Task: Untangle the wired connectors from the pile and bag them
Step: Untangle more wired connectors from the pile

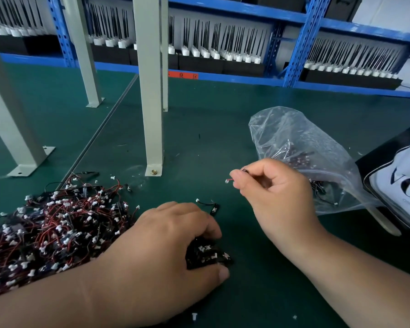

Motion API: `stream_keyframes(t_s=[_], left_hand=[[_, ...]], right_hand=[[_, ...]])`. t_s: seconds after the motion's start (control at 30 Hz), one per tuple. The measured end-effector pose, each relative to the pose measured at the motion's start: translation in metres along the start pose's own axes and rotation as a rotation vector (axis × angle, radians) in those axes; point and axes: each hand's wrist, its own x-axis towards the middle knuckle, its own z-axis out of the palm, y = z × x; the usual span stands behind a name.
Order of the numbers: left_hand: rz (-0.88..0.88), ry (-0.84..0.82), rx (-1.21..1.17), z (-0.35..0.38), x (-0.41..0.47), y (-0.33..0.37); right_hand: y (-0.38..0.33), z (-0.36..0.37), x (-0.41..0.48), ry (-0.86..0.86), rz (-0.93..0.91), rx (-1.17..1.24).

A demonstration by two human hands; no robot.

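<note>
Lowest in view, the left forearm (57,304) comes in from the left edge. Just beyond it lies the pile (52,223) of red-and-black wired connectors with white plugs, spread on the green mat (199,129). Right of the pile, the left hand (175,237) curls its fingers down over a small black bundle (206,253), with the thumb against the bundle's near side. Just past those fingertips a loose connector (211,207) lies flat, white plug to the left and black end to the right. Further right, the right hand (275,190) pinches one connector (230,180) between thumb and forefinger, its other fingers folded. The connector's long axis runs left to right, rising slightly toward the fingers, and its white plug sticks out leftward past the fingertips. Behind the knuckles sits the clear bag (305,138), with more connectors inside. A black-and-white box (402,176) lies at the right edge.
</note>
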Motion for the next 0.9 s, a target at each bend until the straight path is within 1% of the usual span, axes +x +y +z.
stream_keyframes(t_s=[0.07, 0.1, 0.3, 0.53, 0.63, 0.8, 0.9], left_hand=[[0.015, -0.015, 0.037, 0.002, 0.0, 0.0], [0.018, -0.013, 0.048, 0.002, 0.0, -0.001], [0.021, -0.001, 0.06, 0.003, 0.001, 0.0], [0.019, 0.026, 0.038, 0.003, 0.003, 0.001], [0.016, 0.037, 0.044, 0.002, 0.003, 0.001], [0.001, 0.056, 0.045, 0.002, 0.002, 0.001], [-0.008, 0.063, 0.028, 0.001, 0.002, 0.002]], right_hand=[[0.0, 0.0, -0.001, -0.025, -0.15, -0.146], [0.0, 0.001, -0.002, -0.06, -0.196, -0.21], [-0.003, 0.0, -0.005, -0.291, -0.189, -0.499], [-0.01, -0.002, -0.007, -0.428, -0.158, -0.556], [-0.01, -0.003, -0.007, -0.442, -0.155, -0.574], [-0.007, -0.001, -0.004, -0.479, -0.186, -0.693], [-0.005, -0.001, -0.003, -0.478, -0.219, -0.717]])
